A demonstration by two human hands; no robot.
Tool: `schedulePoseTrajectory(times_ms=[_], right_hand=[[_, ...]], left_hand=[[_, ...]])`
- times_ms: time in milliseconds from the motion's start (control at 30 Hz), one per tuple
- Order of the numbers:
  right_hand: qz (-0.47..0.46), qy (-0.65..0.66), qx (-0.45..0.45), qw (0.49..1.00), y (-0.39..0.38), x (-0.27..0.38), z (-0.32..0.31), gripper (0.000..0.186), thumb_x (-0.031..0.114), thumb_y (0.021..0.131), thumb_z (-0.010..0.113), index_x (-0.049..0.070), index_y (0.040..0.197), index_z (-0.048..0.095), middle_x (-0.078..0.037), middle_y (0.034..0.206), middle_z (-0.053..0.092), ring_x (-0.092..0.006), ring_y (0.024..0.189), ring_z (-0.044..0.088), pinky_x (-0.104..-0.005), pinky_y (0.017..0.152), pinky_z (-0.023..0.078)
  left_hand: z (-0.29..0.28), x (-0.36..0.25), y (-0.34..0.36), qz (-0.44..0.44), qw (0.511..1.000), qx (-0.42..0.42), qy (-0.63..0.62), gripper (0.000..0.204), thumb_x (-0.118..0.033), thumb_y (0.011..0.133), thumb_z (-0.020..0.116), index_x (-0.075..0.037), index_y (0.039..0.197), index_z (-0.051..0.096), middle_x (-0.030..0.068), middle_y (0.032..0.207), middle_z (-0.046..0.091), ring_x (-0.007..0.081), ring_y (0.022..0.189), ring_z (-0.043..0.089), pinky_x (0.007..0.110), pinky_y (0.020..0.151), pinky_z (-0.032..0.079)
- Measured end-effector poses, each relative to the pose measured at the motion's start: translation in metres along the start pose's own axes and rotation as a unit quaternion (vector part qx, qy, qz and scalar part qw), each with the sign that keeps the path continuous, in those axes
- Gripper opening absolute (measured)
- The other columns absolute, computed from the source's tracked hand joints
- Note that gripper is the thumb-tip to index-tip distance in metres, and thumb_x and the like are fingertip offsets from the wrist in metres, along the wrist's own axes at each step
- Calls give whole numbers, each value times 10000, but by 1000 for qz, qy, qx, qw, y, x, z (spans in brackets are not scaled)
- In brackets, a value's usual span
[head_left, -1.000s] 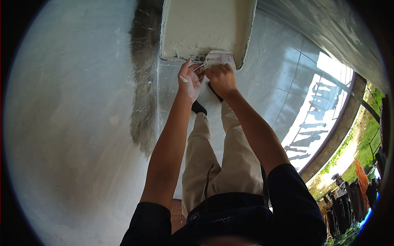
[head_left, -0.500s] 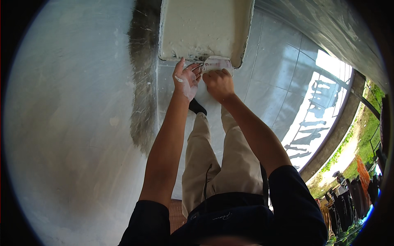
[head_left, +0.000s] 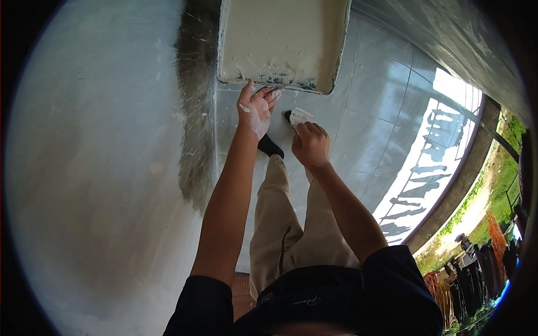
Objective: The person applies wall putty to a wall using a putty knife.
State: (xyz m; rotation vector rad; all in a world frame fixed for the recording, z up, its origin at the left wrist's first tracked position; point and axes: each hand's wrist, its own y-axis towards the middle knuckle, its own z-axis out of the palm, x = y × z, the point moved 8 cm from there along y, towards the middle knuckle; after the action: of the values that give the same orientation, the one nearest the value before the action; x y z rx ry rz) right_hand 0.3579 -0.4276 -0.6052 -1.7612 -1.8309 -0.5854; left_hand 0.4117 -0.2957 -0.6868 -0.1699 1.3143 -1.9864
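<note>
A rectangular tray of creamy white paste sits at the top, with smears along its near rim. My left hand is open just below that rim, palm up, fingers apart and slightly bent near the edge, white smears on palm and fingertips. My right hand is lower and further right, closed on a white-coated flat scraper, which is clear of the tray. My black-socked foot shows beneath my left hand; the other is mostly hidden behind the scraper.
A pale smeared surface with a dark rough band fills the left. Grey tiles lie right of me, sunlit beside a dark ledge. Translucent sheeting covers the upper right. Grass and dark clutter show beyond the ledge.
My right hand has pulled the scraper away from the tray rim, down toward me and slightly right. My left hand stays by the rim, almost unmoved over the last half second.
</note>
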Motion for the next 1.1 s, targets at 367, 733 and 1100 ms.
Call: schedulePoseTrajectory(times_ms=[367,733,1100], right_hand=[[288,707,-42,645,32,-44,26,172,48,958,546,-5,1106,615,-113,1045,688,-235,934,683,-368,867,535],[327,753,-53,568,18,-63,71,152,82,972,544,-18,1047,630,-129,986,706,-243,931,690,-360,912,524],[376,718,-38,584,-22,-62,72,160,97,973,549,-25,1048,620,-126,988,702,-230,924,688,-357,896,523]], left_hand=[[2,6,5,1,1000,11,28,546,-516,893,518,-47,1171,544,108,1144,628,228,1084,565,321,964,377],[6,-3,7,-8,999,45,14,595,-561,897,484,-27,1152,541,130,1182,621,262,1129,539,369,1032,323],[13,-10,4,-9,999,42,29,621,-589,893,482,-14,1111,567,128,1224,618,250,1190,525,337,1047,294]])
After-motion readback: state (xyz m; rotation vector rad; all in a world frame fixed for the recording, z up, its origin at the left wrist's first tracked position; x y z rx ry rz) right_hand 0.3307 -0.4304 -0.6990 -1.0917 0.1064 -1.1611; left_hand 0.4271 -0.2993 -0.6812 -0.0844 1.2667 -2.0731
